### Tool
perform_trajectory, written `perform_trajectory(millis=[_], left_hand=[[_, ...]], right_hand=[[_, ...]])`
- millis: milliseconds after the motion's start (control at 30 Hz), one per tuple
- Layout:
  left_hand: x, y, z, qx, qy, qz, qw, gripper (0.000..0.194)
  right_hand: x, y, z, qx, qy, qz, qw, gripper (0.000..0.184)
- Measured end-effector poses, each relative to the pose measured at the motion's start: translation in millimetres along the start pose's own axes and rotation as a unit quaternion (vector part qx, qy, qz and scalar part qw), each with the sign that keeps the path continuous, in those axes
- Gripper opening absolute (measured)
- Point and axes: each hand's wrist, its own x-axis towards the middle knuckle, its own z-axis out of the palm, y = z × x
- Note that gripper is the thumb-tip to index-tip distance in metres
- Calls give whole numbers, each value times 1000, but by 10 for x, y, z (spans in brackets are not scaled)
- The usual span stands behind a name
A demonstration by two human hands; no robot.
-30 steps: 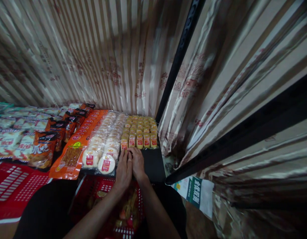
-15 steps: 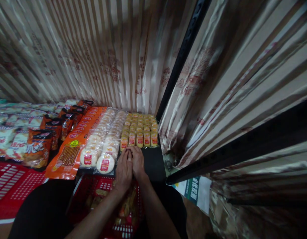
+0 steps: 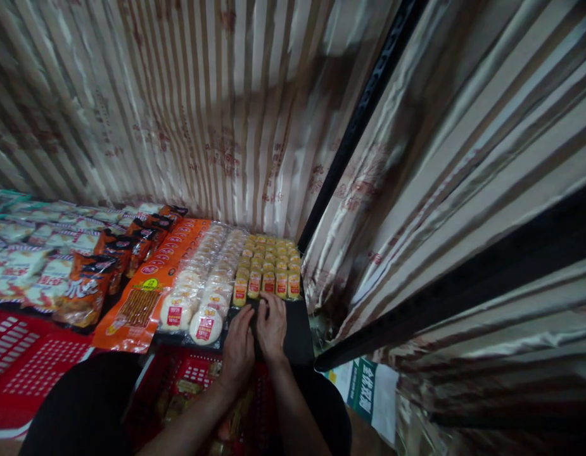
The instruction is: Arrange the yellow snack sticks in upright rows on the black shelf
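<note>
Rows of small yellow packaged snacks [image 3: 268, 283] with red labels stand on the black shelf [image 3: 299, 332], just beyond my hands. My right hand [image 3: 272, 328] is open, its fingers stretched toward the middle of the front row and at or very near those packs. Beside it, my left hand [image 3: 238, 348] is open too, fingers extended over the shelf just short of the leftmost yellow pack. I see nothing held in either hand. Below my forearms is a red basket [image 3: 141, 386] with loose wrapped snacks [image 3: 188, 386] inside, partly hidden by the arms.
To the left lie round white rice crackers [image 3: 206, 325] in clear wrap, orange stick-snack packets [image 3: 138, 307] and orange-black bags [image 3: 86, 288]. Another red basket [image 3: 36, 364] is at lower left. A black metal post [image 3: 350, 145] and striped curtain [image 3: 254, 126] enclose the shelf.
My hands, close together before, have come slightly apart and drawn back from the front row. The right hand has shifted a little rightward. The view has tilted slightly.
</note>
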Motion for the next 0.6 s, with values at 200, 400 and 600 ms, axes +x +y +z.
perform_trajectory(millis=[200, 400, 600], left_hand=[[742, 188, -174, 153, -53, 57, 985, 51], [1339, 133, 10, 233, -143, 65, 960, 50], [1494, 15, 197, 251, -201, 51, 945, 51]], right_hand=[[577, -80, -137, -160, 3, 5, 987, 45], [1254, -216, -69, -289, -113, 63, 948, 46], [1418, -35, -9, -318, -208, 99, 920, 49]])
